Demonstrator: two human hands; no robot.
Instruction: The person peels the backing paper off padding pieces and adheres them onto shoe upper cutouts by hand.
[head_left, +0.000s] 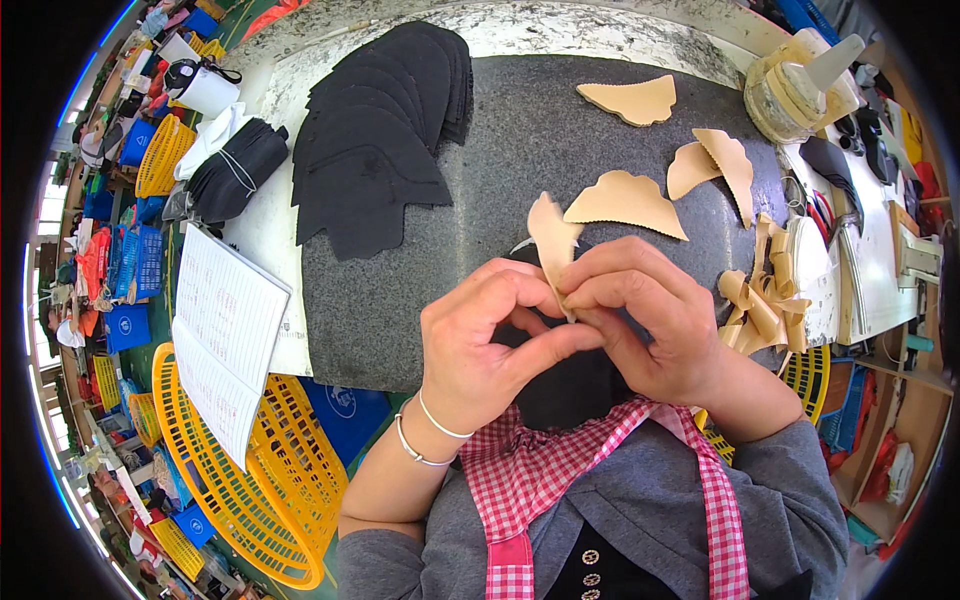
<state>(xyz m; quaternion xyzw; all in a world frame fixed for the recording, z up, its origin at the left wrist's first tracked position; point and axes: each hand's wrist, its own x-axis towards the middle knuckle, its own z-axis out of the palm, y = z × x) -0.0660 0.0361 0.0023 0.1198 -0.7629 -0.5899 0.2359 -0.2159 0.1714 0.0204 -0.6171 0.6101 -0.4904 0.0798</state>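
Observation:
Between both hands, above the near edge of the dark grey work mat (390, 310), is a small tan leather piece (552, 238). My left hand (490, 335) pinches its lower end between thumb and finger. My right hand (645, 310) grips the same end from the other side, fingertips pressed together. Beneath the hands lies a black piece (570, 385), partly hidden by them. Just beyond my right hand rests a tan zigzag-edged piece (628, 203). Two overlapping tan pieces (735, 170) lie farther right, and another tan stack (632, 100) sits at the back.
Fanned black cut pieces (375, 150) cover the mat's far left. An open notebook (225, 325) overhangs a yellow basket (290, 480) at left. A tied black bundle (235, 170) lies behind it. At right are a glue pot (800, 85) and curled tan strips (765, 295).

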